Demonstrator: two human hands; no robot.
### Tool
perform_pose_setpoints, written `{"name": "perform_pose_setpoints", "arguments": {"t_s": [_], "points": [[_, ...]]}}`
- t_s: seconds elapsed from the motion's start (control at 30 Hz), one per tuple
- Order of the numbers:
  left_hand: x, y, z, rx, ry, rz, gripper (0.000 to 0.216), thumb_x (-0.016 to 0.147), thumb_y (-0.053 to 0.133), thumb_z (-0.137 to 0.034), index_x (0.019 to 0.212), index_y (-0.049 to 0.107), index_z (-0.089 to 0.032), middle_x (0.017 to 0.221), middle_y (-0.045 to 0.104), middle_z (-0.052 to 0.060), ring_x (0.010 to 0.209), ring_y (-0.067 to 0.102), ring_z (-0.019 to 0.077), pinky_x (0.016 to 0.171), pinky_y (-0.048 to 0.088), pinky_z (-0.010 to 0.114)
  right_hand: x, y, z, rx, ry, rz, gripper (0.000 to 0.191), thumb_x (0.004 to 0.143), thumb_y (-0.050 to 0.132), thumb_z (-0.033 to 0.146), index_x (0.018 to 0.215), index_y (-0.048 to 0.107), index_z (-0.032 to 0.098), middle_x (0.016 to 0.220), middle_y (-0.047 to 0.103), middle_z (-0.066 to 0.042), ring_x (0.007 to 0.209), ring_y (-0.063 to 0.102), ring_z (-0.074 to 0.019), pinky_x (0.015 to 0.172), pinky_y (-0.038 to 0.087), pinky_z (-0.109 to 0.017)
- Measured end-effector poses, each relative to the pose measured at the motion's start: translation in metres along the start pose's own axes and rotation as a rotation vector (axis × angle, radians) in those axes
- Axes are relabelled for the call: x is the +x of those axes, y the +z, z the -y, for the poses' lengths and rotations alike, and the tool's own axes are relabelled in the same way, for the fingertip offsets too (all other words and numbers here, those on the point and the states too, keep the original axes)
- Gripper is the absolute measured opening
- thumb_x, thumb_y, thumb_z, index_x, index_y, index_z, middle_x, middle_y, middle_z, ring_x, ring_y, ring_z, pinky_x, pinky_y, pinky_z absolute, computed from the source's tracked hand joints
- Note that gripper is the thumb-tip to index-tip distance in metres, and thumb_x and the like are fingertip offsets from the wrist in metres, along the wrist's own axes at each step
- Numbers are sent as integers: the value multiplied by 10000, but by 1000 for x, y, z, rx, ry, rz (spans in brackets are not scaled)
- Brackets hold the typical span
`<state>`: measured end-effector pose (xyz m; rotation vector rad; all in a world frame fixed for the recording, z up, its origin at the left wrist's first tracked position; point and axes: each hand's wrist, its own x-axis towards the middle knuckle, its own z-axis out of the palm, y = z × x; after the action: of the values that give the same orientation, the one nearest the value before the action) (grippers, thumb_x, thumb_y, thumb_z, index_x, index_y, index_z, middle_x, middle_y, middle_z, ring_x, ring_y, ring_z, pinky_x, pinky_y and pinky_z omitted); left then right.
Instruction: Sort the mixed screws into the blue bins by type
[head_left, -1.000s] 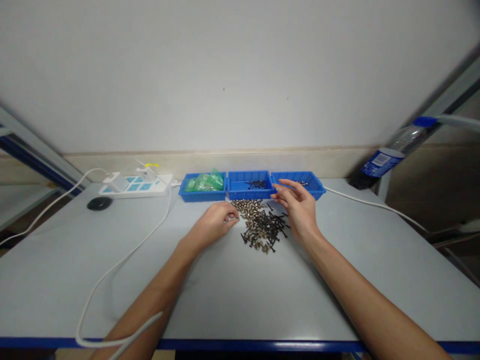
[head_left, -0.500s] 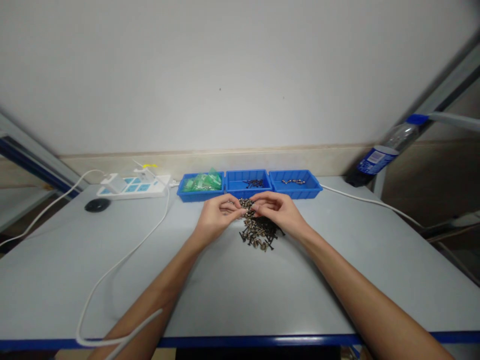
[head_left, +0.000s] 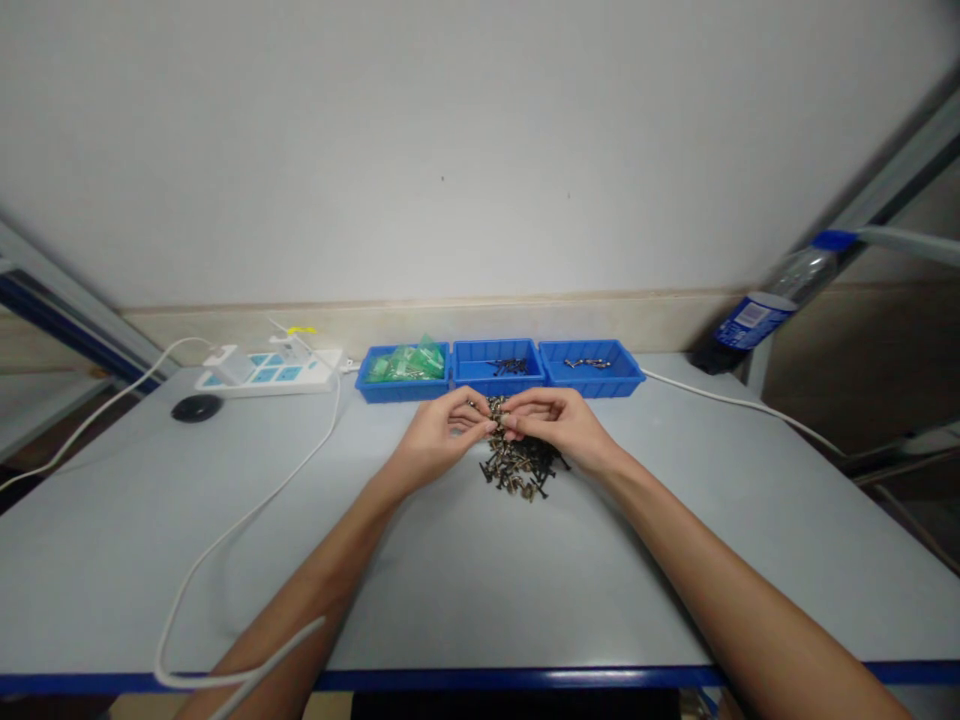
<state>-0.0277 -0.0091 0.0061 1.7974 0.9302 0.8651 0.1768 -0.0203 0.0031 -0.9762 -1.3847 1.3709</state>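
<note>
A heap of mixed dark and brassy screws [head_left: 517, 467] lies on the grey table [head_left: 517, 590]. Over its far side my left hand [head_left: 444, 432] has thumb and fingers drawn together in a pinch. My right hand [head_left: 559, 425] faces it from the other side, fingers likewise pinched, the tips of both hands almost meeting. What sits between the fingertips is too small to make out. Just beyond the hands, the middle blue bin [head_left: 472, 352] holds some dark screws [head_left: 511, 366], and the right blue bin [head_left: 626, 372] holds a few shiny metal pieces [head_left: 587, 363].
The left blue bin [head_left: 367, 380] contains green plastic bags [head_left: 409, 362]. A white power strip [head_left: 315, 375] with plugs and a black round object [head_left: 196, 408] are at the left. A white cable [head_left: 247, 515] crosses the left side. A bottle [head_left: 765, 310] leans at the right back.
My left hand has shifted slightly to the right, bringing its fingertips nearer my right hand. The heap and the bins look the same.
</note>
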Motion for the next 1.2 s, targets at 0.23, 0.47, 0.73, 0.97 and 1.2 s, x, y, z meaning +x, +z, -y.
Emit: {"name": "perform_pose_setpoints", "arguments": {"t_s": [0.23, 0.47, 0.73, 0.97, 1.2], "points": [[-2, -8, 3, 453, 248, 310, 126, 811, 732, -274, 908, 713, -196, 913, 716, 36, 845, 630, 174, 786, 465, 289, 7, -15, -1, 131, -196, -648, 409, 690, 811, 333, 1058, 711, 186, 953, 766, -79, 853, 738, -224, 868, 578, -406], [-1, -3, 9, 471, 263, 308, 90, 873, 642, -225, 816, 700, -188, 775, 661, 20, 731, 585, 146, 701, 435, 255, 9, -19, -3, 150, -180, -676, 426, 699, 786, 330, 1092, 671, 211, 1029, 752, -75, 821, 743, -213, 839, 594, -396], [0, -9, 11, 418, 93, 173, 71, 790, 618, -182, 820, 679, -166, 733, 678, 29, 637, 620, 138, 646, 491, 245, 9, -15, -5, 126, -166, -618, 403, 719, 770, 340, 1082, 652, 213, 1001, 753, -74, 775, 735, -191, 787, 593, -364], [0, -13, 13, 419, 86, 139, 111, 735, 591, -152, 808, 669, -183, 698, 656, 7, 627, 606, 130, 618, 481, 222, 9, -16, -8, 89, -175, -586, 374, 736, 757, 359, 1063, 659, 206, 972, 754, -71, 755, 730, -187, 748, 596, -350], [2, -14, 8, 307, 29, 82, 68, 745, 689, -214, 793, 670, -171, 737, 678, 23, 657, 619, 136, 652, 511, 250, 8, -15, -5, 65, -164, -572, 324, 735, 757, 346, 1015, 683, 201, 895, 759, -60, 696, 713, -174, 691, 585, -330]]}}
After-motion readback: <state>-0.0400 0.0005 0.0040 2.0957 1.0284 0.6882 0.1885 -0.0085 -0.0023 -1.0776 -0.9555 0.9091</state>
